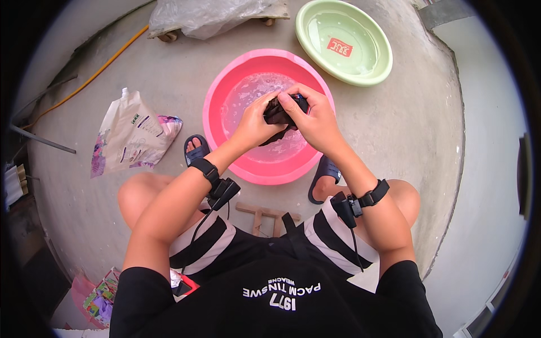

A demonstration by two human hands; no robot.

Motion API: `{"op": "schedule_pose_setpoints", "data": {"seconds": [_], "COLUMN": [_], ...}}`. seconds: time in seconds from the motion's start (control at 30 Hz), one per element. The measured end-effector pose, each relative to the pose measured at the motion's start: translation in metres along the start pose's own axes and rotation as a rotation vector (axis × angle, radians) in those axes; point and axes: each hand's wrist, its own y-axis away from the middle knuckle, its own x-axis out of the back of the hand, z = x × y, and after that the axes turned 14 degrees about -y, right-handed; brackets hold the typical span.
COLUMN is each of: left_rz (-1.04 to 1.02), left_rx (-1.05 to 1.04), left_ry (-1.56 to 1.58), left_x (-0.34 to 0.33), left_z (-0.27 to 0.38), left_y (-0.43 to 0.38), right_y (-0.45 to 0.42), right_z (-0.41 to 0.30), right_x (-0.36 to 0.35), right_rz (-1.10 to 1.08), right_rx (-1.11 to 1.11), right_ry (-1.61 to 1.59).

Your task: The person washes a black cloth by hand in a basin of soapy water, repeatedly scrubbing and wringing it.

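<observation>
Over a pink plastic basin (pixel 215 143) of sudsy water, a bunched piece of dark cloth (pixel 277 113) is gripped between my two hands. My left hand (pixel 258 120) closes around its left side and underside. On the other side, my right hand (pixel 312 116) holds the cloth's top and right, with the thumb pressed on it. Part of the cloth hangs below my fingers. The palms and much of the cloth are hidden by the fingers.
A light green basin (pixel 315 67) of clear liquid stands at upper right. Left of the pink basin lies a spouted detergent pouch (pixel 135 135). A yellow hose (pixel 99 74) runs along the upper left. Clear plastic sheeting (pixel 203 19) covers a low wooden platform. A wooden stool (pixel 258 222) shows between my legs.
</observation>
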Motion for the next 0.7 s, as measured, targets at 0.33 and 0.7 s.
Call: {"op": "schedule_pose_setpoints", "data": {"seconds": [0.33,0.7], "left_rz": [-0.086,-0.137], "left_rx": [0.070,0.157], "left_ry": [0.260,-0.044], "left_x": [-0.004,0.002], "left_z": [0.020,0.035], "left_y": [-0.001,0.008], "right_y": [-0.014,-0.009], "right_z": [0.045,0.039], "right_x": [0.023,0.002], "right_rz": [0.213,0.103], "right_rx": [-0.280,0.116], "right_ry": [-0.083,0.450]}}
